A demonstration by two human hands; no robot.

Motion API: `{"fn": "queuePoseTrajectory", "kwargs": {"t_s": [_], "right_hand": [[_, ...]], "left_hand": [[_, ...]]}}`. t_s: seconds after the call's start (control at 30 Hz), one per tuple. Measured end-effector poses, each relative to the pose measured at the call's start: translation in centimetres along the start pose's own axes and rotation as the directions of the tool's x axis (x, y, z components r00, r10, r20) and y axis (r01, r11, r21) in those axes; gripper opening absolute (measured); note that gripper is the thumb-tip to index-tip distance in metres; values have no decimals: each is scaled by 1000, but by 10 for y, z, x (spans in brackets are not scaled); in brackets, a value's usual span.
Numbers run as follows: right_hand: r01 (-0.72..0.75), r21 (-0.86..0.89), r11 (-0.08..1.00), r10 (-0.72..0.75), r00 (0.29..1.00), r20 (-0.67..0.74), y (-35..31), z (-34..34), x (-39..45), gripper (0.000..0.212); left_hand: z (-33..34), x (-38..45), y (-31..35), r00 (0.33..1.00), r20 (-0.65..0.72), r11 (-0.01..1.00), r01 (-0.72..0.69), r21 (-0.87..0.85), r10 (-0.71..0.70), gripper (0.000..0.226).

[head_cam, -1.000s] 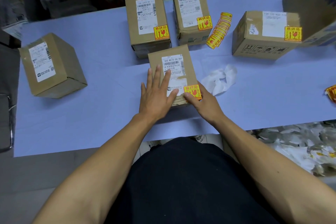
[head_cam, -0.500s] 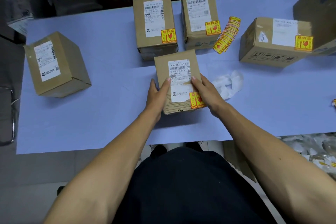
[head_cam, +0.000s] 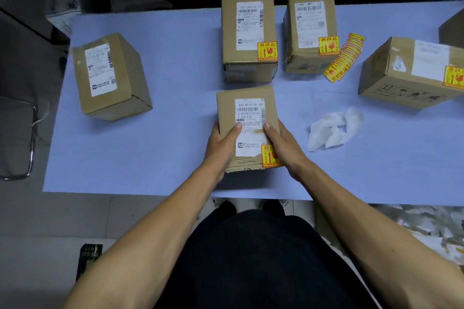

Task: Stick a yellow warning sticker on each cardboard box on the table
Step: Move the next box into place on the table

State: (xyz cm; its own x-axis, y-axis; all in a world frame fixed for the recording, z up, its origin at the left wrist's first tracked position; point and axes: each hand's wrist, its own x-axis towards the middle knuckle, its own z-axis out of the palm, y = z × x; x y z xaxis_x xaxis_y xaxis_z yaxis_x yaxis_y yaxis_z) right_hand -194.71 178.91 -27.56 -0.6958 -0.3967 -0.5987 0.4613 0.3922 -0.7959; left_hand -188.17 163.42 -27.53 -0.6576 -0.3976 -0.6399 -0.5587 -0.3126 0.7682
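A pale blue bench (head_cam: 140,158) carries the boxes, dark clutter behind it. Nearest, both hands clasp the near box (head_cam: 247,113): left hand (head_cam: 222,145) and right hand (head_cam: 285,148) grip its sides, thumbs on top. Its sticker (head_cam: 270,155) sits at the corner beside the right hand; a lifted edge could peel or crease. Farther left, the bare box (head_cam: 110,78) has no sticker yet and risks being skipped. The sticker strip (head_cam: 344,60) lies far right.
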Motion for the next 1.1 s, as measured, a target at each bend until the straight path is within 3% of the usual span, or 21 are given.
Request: {"fn": "queuePoseTrajectory", "kwargs": {"t_s": [0.23, 0.4, 0.57, 0.8, 1.1], "right_hand": [[47, -35, 998, -44, 996, 74, -41, 73, 14, 33], [106, -49, 993, -103, 993, 57, -80, 113, 40, 43], [150, 3, 989, -150, 988, 36, -122, 136, 74, 27], [17, 30, 999, -18, 999, 44, -169, 139, 142, 38], [-26, 79, 997, 26, 1000, 1, -171, 146, 198, 42]], "left_hand": [[-78, 8, 23, 995, -89, 997, -53, -47, 49, 31], [-119, 28, 58, 988, -121, 988, -114, -104, 101, 32], [-146, 61, 100, 984, -120, 982, -144, -122, 130, 37], [-158, 118, 161, 997, -78, 998, 4, -60, -9, 43], [-154, 185, 163, 997, -78, 1000, 11, -4, -11, 19]]}}
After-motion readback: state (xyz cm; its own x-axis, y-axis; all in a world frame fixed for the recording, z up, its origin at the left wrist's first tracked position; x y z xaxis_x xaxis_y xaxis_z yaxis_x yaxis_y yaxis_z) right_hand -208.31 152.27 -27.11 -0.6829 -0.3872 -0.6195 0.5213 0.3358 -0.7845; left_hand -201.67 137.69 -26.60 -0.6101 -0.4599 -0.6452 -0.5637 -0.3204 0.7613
